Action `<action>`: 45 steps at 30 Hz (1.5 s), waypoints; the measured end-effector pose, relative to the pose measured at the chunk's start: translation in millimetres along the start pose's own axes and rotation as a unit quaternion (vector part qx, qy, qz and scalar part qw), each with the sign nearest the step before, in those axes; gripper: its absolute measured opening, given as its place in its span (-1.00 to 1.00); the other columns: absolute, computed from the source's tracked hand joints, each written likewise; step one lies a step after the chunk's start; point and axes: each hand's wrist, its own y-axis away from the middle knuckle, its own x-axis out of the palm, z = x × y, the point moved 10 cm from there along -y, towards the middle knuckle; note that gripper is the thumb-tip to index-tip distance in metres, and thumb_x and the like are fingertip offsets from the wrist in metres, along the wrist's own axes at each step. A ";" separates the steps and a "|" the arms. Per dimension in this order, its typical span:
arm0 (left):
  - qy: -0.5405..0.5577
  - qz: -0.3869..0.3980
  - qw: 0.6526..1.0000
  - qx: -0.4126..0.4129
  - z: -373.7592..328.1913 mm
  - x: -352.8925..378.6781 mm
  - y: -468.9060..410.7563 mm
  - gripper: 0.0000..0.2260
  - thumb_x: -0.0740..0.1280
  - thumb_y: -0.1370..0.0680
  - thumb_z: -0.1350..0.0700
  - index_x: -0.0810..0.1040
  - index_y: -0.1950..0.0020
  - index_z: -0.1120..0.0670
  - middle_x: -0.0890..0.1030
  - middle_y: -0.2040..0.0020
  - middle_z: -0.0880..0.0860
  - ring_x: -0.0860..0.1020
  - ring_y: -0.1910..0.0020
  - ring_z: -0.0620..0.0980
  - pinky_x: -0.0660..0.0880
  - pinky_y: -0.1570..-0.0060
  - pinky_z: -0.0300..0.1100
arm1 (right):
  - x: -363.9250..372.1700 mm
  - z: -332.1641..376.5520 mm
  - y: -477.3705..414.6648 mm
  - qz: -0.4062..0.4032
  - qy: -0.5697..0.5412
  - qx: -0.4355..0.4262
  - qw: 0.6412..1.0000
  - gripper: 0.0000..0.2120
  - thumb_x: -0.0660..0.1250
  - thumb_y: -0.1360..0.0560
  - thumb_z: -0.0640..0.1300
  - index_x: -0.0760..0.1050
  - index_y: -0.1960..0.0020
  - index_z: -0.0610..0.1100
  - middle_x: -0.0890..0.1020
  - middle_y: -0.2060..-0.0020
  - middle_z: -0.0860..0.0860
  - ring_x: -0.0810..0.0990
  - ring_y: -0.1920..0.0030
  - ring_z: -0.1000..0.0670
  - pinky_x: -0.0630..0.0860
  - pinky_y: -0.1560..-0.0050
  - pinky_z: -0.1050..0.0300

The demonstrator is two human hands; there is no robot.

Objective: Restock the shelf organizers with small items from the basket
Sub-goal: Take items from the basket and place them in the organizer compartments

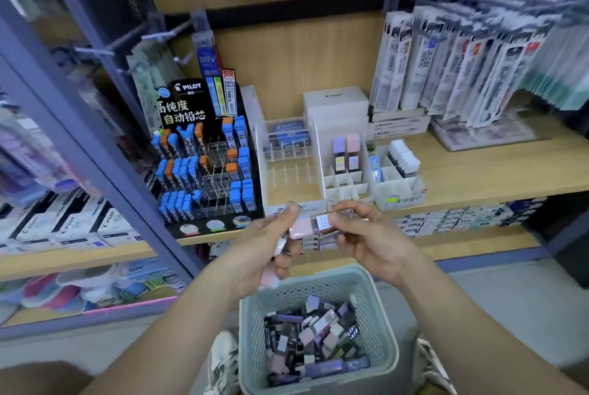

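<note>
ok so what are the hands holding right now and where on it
Both hands hold a small bunch of slim cases. The left hand grips the pink-capped end; the right hand pinches the top case's other end.

Wooden shelf point(494, 168) with divided organizers point(345, 187)

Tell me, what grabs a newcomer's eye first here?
At centre, the left hand and right hand hold a bundle of small cases in front of the shelf. Below them sits a grey basket heaped with more. To the left on the shelf stands a black Pilot rack of blue and orange tubes.
</note>
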 end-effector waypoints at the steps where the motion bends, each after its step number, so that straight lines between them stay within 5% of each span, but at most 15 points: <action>1: -0.011 0.004 1.000 0.013 -13.4 4.1 1.6 -0.61 0.35 -0.47 -0.17 0.52 -0.15 0.06 0.58 0.33 0.10 0.25 0.55 -0.08 0.25 0.52 -0.30 | 4.5 11.4 2.5 0.004 0.013 -0.013 1.000 -0.79 0.44 -0.28 -0.35 0.54 0.12 -0.18 0.62 0.33 -0.10 0.55 0.37 0.01 0.50 0.44 0.28; 5: -0.073 0.014 0.996 0.048 -59.0 14.2 3.8 -0.80 0.32 -0.58 0.07 0.44 -0.12 0.15 0.67 0.16 0.25 0.28 0.56 -0.09 0.27 0.57 -0.32 | 19.8 58.9 10.4 0.028 0.159 -0.063 0.985 -0.83 0.42 -0.43 -0.37 0.51 0.12 -0.13 0.60 0.34 -0.11 0.57 0.38 0.02 0.42 0.45 0.29; 8: -0.130 0.036 0.987 0.083 -86.4 22.6 1.0 -0.87 0.30 -0.59 0.10 0.43 -0.04 0.13 0.67 0.09 0.29 0.31 0.54 -0.09 0.30 0.56 -0.31 | 32.2 95.9 16.6 0.047 0.350 -0.096 0.931 -0.83 0.44 -0.47 -0.27 0.45 0.11 -0.11 0.64 0.35 -0.10 0.55 0.41 0.03 0.41 0.43 0.25; 11: -0.167 0.054 0.979 0.103 -103.7 29.3 -5.0 -0.87 0.30 -0.58 0.07 0.42 0.04 0.11 0.66 0.09 0.30 0.32 0.52 -0.08 0.33 0.56 -0.29 | 46.1 111.5 17.4 0.081 0.572 -0.092 0.811 -0.81 0.41 -0.52 -0.11 0.39 0.07 -0.11 0.65 0.30 -0.09 0.54 0.46 -0.01 0.50 0.44 0.10; 13: -0.172 0.062 0.976 0.119 -111.3 34.6 -11.1 -0.84 0.28 -0.58 0.03 0.43 0.05 0.11 0.66 0.14 0.29 0.33 0.52 -0.06 0.33 0.53 -0.26 | 52.2 106.2 15.0 0.100 0.708 -0.086 0.694 -0.82 0.35 -0.55 0.03 0.43 0.00 -0.05 0.60 0.31 -0.02 0.53 0.46 0.02 0.49 0.45 0.16; 14: -0.171 0.059 0.975 0.128 -115.0 36.5 -14.2 -0.80 0.27 -0.59 -0.02 0.44 0.06 0.12 0.66 0.19 0.27 0.33 0.52 -0.05 0.33 0.52 -0.25 | 53.6 101.0 14.2 0.111 0.735 -0.080 0.665 -0.80 0.32 -0.56 0.08 0.44 -0.02 -0.04 0.57 0.32 0.00 0.52 0.47 0.04 0.47 0.45 0.19; 15: -0.170 0.050 0.975 0.136 -118.5 37.0 -17.1 -0.75 0.24 -0.59 -0.06 0.46 0.07 0.14 0.65 0.23 0.25 0.35 0.52 -0.04 0.33 0.51 -0.24 | 52.8 96.3 12.5 0.121 0.729 -0.070 0.670 -0.79 0.29 -0.57 0.10 0.44 -0.01 -0.04 0.54 0.34 0.00 0.50 0.48 0.04 0.45 0.46 0.20; 18: -0.100 0.016 0.984 0.150 -127.3 34.4 -25.6 -0.61 0.16 -0.61 -0.12 0.50 -0.01 0.22 0.63 0.29 0.21 0.38 0.51 0.01 0.37 0.50 -0.22 | 40.5 103.4 2.5 0.084 0.600 -0.044 0.794 -0.77 0.26 -0.59 0.09 0.41 0.10 -0.06 0.48 0.40 -0.03 0.43 0.51 0.02 0.36 0.48 0.23; 21: 0.052 0.014 0.989 0.136 -126.0 35.4 -30.9 -0.68 0.16 -0.63 -0.06 0.47 -0.01 0.21 0.60 0.30 0.21 0.44 0.45 0.06 0.46 0.44 -0.17 | 30.4 112.6 -7.1 0.011 0.388 -0.045 0.920 -0.69 0.31 -0.56 0.03 0.34 0.26 -0.11 0.36 0.50 -0.03 0.31 0.54 0.01 0.25 0.47 0.18; 23: 0.122 0.008 0.983 0.139 -124.8 39.5 -32.5 -0.71 0.16 -0.63 -0.01 0.49 0.04 0.21 0.59 0.32 0.19 0.49 0.41 0.06 0.50 0.34 -0.11 | 32.8 99.7 -11.1 -0.012 0.256 -0.021 0.966 -0.67 0.32 -0.55 0.01 0.32 0.28 -0.11 0.32 0.55 -0.01 0.29 0.55 0.02 0.26 0.49 0.21; 27: 0.166 -0.029 0.972 0.162 -123.5 46.2 -33.2 -0.72 0.19 -0.63 0.01 0.54 0.13 0.16 0.63 0.34 0.07 0.62 0.36 0.02 0.50 0.21 -0.05 | 51.6 68.9 -13.4 0.001 0.202 0.032 0.979 -0.70 0.28 -0.56 0.12 0.49 0.17 -0.10 0.47 0.48 -0.01 0.44 0.50 0.01 0.29 0.51 0.25; 33: 0.065 -0.037 0.981 0.180 -128.2 44.9 -30.7 -0.63 0.16 -0.62 -0.10 0.62 -0.05 0.14 0.69 0.07 0.12 0.65 0.16 0.09 0.52 0.38 -0.12 | 72.0 75.6 -10.8 0.049 0.190 -0.006 0.980 -0.77 0.30 -0.54 0.12 0.55 0.09 -0.03 0.52 0.38 0.02 0.39 0.46 0.08 0.15 0.54 0.27; 36: 0.026 -0.036 0.982 0.185 -127.0 44.3 -33.0 -0.67 0.16 -0.63 -0.10 0.62 -0.09 0.08 0.69 0.01 0.07 0.65 0.01 0.07 0.56 -0.06 0.08 | 70.3 78.8 -11.4 0.042 0.200 -0.017 0.979 -0.86 0.31 -0.57 0.02 0.55 0.02 -0.04 0.59 0.37 0.06 0.45 0.42 0.12 0.18 0.55 0.28; 40: 0.014 0.000 0.985 0.170 -128.5 44.4 -31.4 -0.75 0.29 -0.58 -0.01 0.55 -0.14 0.12 0.61 0.31 0.00 0.47 0.45 -0.06 0.46 0.34 -0.16 | 68.8 85.6 -12.2 0.039 0.223 -0.037 0.973 -0.83 0.28 -0.58 -0.01 0.56 0.09 -0.07 0.64 0.36 0.00 0.51 0.43 0.13 0.21 0.56 0.28; 45: -0.036 -0.003 0.981 0.188 -131.4 31.4 -31.9 -0.86 0.32 -0.57 0.09 0.60 0.01 0.15 0.68 0.12 0.11 0.63 0.14 0.05 0.56 0.14 -0.15 | 51.6 89.0 -14.0 0.006 0.284 -0.050 0.957 -0.76 0.29 -0.55 0.11 0.57 -0.02 -0.05 0.62 0.26 0.03 0.49 0.27 0.04 0.28 0.52 0.27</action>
